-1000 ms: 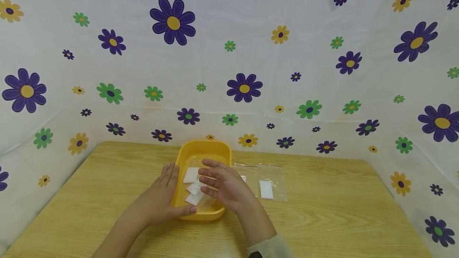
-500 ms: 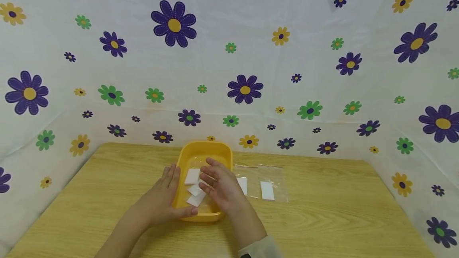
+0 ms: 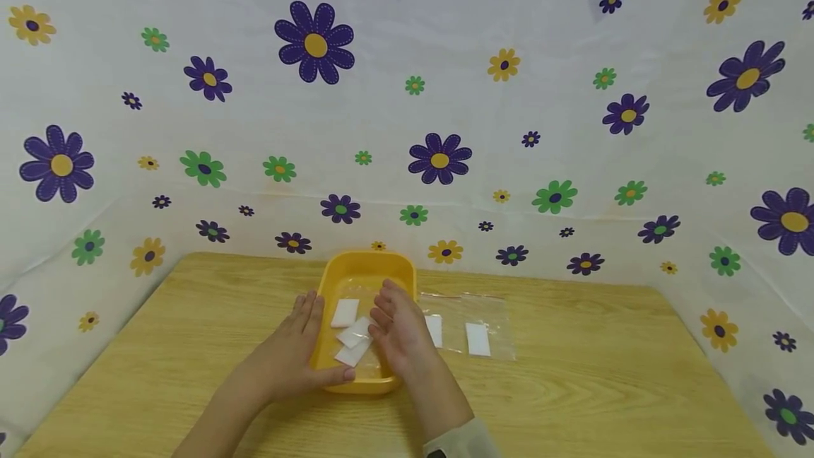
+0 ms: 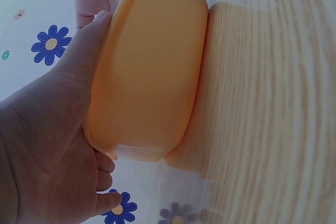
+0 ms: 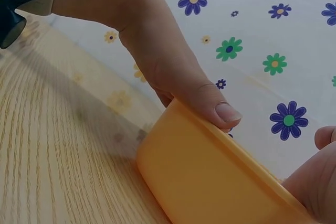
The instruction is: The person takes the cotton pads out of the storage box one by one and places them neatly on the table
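A yellow plastic bin [image 3: 327,281] stands on the table. Inside it lie several flat white rectangular pieces [image 3: 345,313], with clear plastic film around some. My left hand [image 3: 282,355] rests at the bin's near left corner, its fingers straight along the left wall and its thumb on the near rim. In the right wrist view that thumb [image 5: 228,114] lies on the rim. My right hand [image 3: 403,334] hovers over the bin's right side, fingers loosely bent; nothing shows in it. The inner side of its palm is partly hidden.
Right of the bin, two clear zip bags, each with a white rectangle [image 3: 478,339] inside, lie flat on the wooden table [image 3: 572,373]. My right forearm is close to the nearer bag. A flower-print cloth [image 3: 381,112] rises behind and beside the table.
My right hand has turned and drawn its fingers closer together, uncovering more of the white pieces and the nearer zip bag. My left hand stays on the bin. The view has shifted slightly.
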### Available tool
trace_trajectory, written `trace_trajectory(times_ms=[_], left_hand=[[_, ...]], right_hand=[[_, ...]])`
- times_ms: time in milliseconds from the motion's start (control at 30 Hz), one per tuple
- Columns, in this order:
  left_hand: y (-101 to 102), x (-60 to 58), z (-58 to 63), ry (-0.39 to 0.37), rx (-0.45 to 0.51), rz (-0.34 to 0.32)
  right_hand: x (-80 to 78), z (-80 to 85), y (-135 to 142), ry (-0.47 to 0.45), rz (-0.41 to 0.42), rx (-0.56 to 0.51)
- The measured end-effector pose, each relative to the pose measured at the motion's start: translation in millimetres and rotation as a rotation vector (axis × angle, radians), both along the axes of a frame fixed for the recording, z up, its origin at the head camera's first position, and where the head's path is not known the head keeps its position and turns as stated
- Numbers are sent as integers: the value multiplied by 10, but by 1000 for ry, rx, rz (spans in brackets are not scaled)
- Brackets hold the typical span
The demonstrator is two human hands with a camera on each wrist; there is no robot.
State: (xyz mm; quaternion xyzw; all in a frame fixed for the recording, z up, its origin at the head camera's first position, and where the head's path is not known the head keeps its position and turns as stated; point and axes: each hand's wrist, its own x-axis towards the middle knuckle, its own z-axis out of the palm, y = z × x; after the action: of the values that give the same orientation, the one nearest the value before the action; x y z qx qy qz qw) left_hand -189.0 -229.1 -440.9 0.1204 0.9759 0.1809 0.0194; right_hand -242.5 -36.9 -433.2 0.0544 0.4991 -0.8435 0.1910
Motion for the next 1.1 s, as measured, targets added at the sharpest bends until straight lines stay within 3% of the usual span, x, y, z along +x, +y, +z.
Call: trace_trajectory(times_ms=[700,1100], left_hand=[[-1,-8,13,-15,1,-1],[-17,-7,21,-8,11,-13]], right_hand=[[-8,-50,-71,-20,-16,33],[-13,-54,-109,-52,66,70]])
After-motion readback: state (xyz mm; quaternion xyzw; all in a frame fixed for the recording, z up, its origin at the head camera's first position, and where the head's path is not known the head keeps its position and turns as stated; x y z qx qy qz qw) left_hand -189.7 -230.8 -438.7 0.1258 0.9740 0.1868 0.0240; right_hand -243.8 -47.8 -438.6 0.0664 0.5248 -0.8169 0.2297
